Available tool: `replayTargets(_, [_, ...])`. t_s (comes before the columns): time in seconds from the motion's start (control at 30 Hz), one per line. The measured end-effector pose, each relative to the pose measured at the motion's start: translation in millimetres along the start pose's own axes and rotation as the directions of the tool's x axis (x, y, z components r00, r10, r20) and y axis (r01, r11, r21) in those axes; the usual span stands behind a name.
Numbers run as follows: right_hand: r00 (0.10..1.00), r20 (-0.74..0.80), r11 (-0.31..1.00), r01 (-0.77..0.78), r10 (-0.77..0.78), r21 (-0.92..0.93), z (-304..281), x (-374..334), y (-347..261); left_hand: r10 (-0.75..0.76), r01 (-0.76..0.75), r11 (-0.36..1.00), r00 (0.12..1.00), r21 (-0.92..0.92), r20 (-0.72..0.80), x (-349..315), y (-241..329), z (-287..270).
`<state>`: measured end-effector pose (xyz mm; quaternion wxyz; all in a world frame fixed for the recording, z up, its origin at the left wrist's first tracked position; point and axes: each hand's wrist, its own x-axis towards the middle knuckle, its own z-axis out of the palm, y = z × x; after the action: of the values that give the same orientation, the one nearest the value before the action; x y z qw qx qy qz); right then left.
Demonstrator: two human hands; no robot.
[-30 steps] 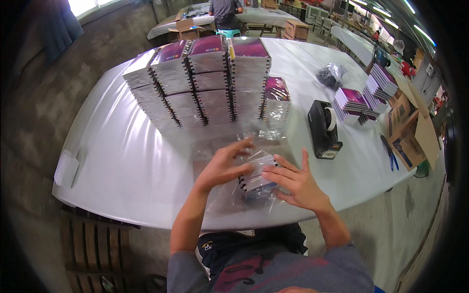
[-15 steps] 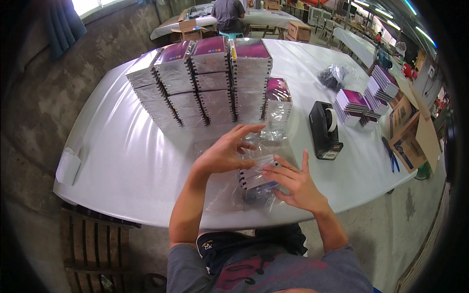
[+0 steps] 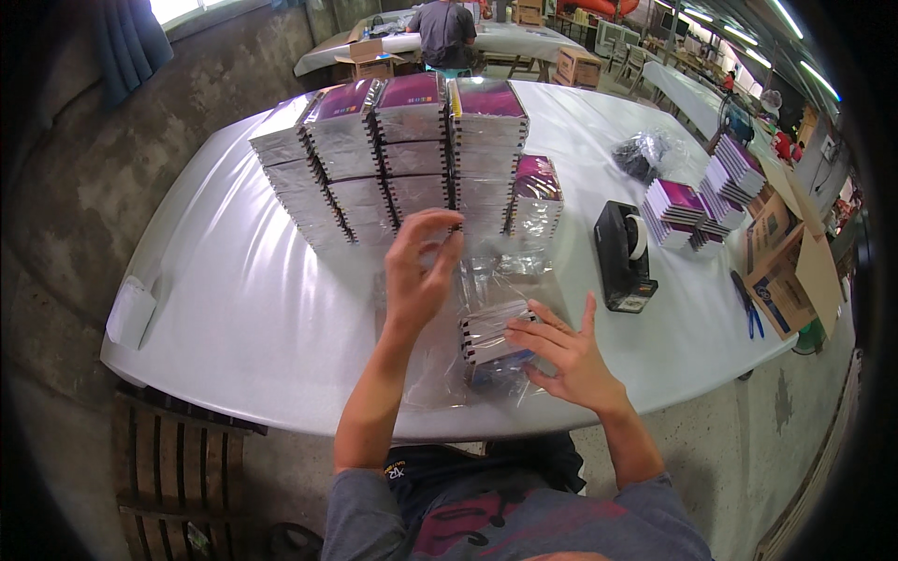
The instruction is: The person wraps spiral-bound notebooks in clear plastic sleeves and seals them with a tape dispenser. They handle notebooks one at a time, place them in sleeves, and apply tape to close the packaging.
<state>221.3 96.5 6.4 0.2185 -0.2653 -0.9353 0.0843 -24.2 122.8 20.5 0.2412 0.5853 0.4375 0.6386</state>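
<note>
Four tall stacks of spiral-bound notebooks [image 3: 402, 154] stand in a row on the white table [image 3: 224, 290], with one shorter stack [image 3: 536, 196] beside them. One black tape dispenser [image 3: 625, 257]. One pair of blue-handled scissors [image 3: 748, 304]. Two hands at work, left hand [image 3: 419, 271] and right hand [image 3: 561, 351]. One person [image 3: 444, 28] sits at a far table.

You have one view only, from the left camera on your head, looking steeply down and forward over the white table [image 3: 234, 299]. Your forearms enter from the near edge, close below the lens. The fisheye bends the table's edges; the far workshop and another person [image 3: 446, 28] curve along the top rim.
</note>
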Motion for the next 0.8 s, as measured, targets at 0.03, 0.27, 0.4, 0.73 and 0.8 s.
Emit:
replayTargets(0.03, [1.0, -0.009, 1.0, -0.007, 0.007, 0.005, 1, 0, 1, 0.207, -0.207, 0.975, 0.978, 0.074, 0.009, -4, 13, -3])
replayTargets(0.27, [1.0, 0.004, 1.0, -0.007, 0.007, 0.018, 2, -4, 1, 0.128, -0.57, 0.635, 0.743, 0.522, 0.656, -67, 28, -10])
replayTargets(0.4, [0.985, 0.17, 0.927, -0.091, 0.029, 0.364, -9, -6, 11, -0.023, -0.45, 0.655, 0.791, 0.606, 0.612, -77, 25, -15])
replayTargets(0.73, [0.34, -0.276, 0.43, -0.804, 0.899, 0.411, -44, -82, 186, -0.085, -0.444, 0.629, 0.777, 0.638, 0.624, -70, 35, -13])
replayTargets(0.8, [0.257, 0.073, 0.167, -0.794, 0.964, 0.585, -42, -74, 192, -0.089, -0.413, 0.654, 0.791, 0.634, 0.606, -71, 37, -11])
